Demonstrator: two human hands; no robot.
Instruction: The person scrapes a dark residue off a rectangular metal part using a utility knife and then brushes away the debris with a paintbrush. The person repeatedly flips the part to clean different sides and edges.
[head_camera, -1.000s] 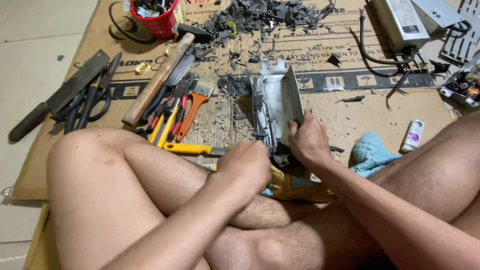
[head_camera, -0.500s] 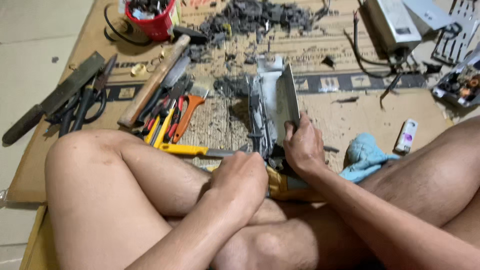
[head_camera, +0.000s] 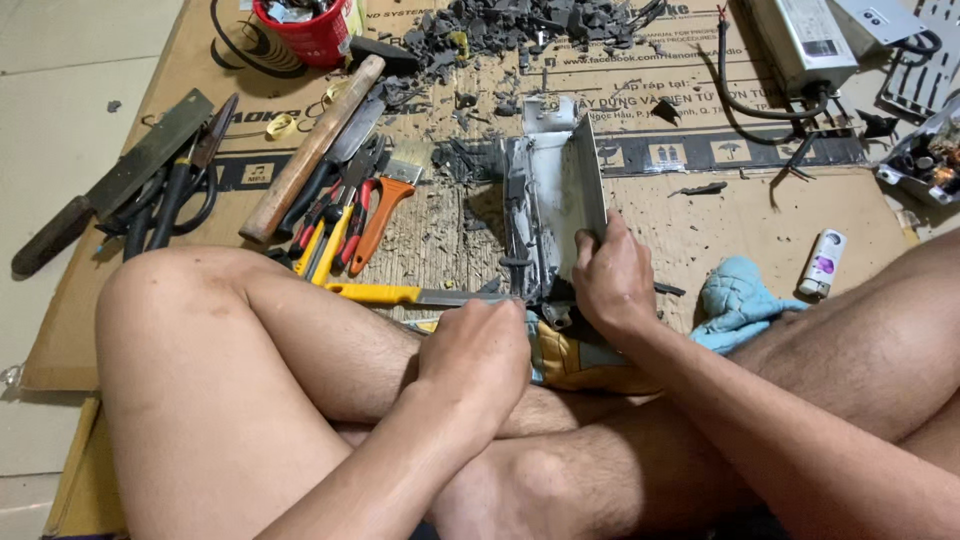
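Your single head cam looks steeply down and forward, close over your crossed legs, cardboard sheet (head_camera: 690, 215) filling upper frame.

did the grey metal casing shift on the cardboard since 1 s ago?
No. The grey metal casing keeps its spot beside the orange-handled brush; only the camera shifted. The right hand still grips it.

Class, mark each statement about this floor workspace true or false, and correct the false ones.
1. The right hand grips the grey metal casing. True.
2. The wooden-handled hammer lies right of the casing. False: it lies to its left.
3. The red tub sits at the cardboard's far edge. True.
4. The left hand is open and flat. False: it is closed into a fist near the casing's lower end.
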